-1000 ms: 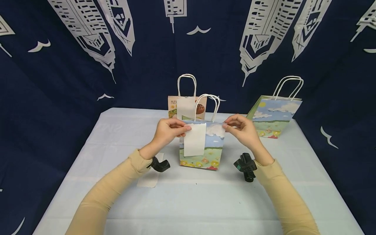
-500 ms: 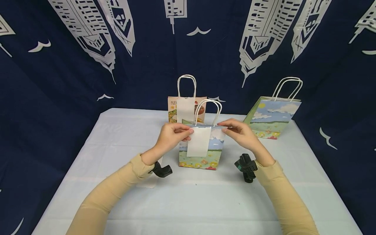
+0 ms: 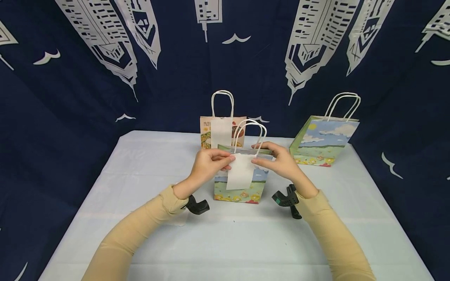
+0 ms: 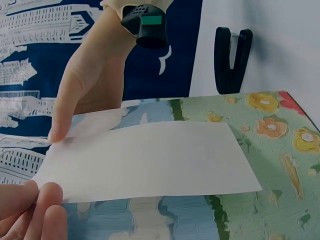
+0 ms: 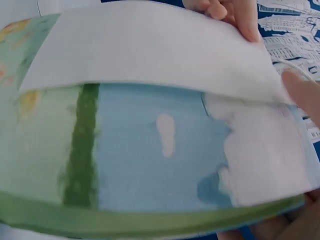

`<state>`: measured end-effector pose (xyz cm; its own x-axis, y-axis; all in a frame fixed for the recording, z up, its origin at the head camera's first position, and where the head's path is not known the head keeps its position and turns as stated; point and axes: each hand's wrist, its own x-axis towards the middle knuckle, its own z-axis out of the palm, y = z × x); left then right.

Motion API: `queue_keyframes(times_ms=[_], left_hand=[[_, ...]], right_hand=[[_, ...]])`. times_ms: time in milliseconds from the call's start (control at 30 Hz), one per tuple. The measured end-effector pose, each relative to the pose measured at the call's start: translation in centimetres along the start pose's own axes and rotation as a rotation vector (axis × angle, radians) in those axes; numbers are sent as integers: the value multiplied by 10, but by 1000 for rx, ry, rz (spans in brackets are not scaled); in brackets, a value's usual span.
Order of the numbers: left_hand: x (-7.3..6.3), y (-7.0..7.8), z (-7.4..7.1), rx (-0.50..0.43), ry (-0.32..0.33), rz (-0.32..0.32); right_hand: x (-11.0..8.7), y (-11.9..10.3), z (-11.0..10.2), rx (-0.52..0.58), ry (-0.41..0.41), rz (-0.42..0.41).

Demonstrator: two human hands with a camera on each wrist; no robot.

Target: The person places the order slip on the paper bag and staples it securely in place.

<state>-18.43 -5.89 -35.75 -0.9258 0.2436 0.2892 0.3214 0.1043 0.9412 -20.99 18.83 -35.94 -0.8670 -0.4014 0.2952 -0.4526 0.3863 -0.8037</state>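
A small paper bag point(image 3: 219, 193) with a sky-and-meadow print and white handles stands upright mid-table. A blank white paper slip point(image 3: 240, 175) lies lengthwise down its front, top edge near the bag's rim. My left hand point(image 3: 210, 163) pinches the slip's upper left corner between thumb and fingers. My right hand point(image 3: 279, 159) grips the bag's rim, thumb in front at the slip's upper right corner and fingers behind the front panel. In the right wrist view, the slip point(image 5: 140, 47) bows away from the bag's printed panel point(image 5: 150, 150) along its near edge.
Behind stands a food-print bag point(image 3: 240, 134) bearing a white slip point(image 3: 220, 130). Another landscape-print bag point(image 3: 327, 136) stands leaning at the back right. A pale card point(image 3: 181, 220) lies partly under my left wrist. Black wrist devices point(image 3: 197, 205) hang close over the white table point(image 3: 225, 246).
The slip and my left hand have shifted right across the bag's front. My right hand has moved left from the bag's upper right corner, its thumb now at the slip's corner.
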Motion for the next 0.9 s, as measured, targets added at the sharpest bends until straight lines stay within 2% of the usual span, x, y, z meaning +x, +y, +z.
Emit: queue_keyframes(times_ms=[167,267,367,500,567,633,700,800,867,900], left_hand=[[-1,-2,0,32,-6,22],[-1,-3,-2,87,12,63],[0,-5,-5,175,98,177],[5,-7,-10,263,266,381],[7,0,-11,272,296,431],[8,9,-13,261,266,408],[9,15,-15,204,167,331],[16,3,-18,104,2,188],[21,-8,-18,62,-63,121],[23,-13,-17,51,-75,101]], right_hand=[[2,-4,6,-16,50,3],[0,-16,8,-20,60,-7],[-2,-30,9,-26,62,-9],[-2,-39,9,-36,63,10],[-2,-41,9,-40,68,18],[-2,-41,9,-41,73,18],[-1,-39,9,-36,78,11],[2,-30,9,-20,79,1],[4,-23,9,-11,78,-2],[4,-23,9,-5,77,-2]])
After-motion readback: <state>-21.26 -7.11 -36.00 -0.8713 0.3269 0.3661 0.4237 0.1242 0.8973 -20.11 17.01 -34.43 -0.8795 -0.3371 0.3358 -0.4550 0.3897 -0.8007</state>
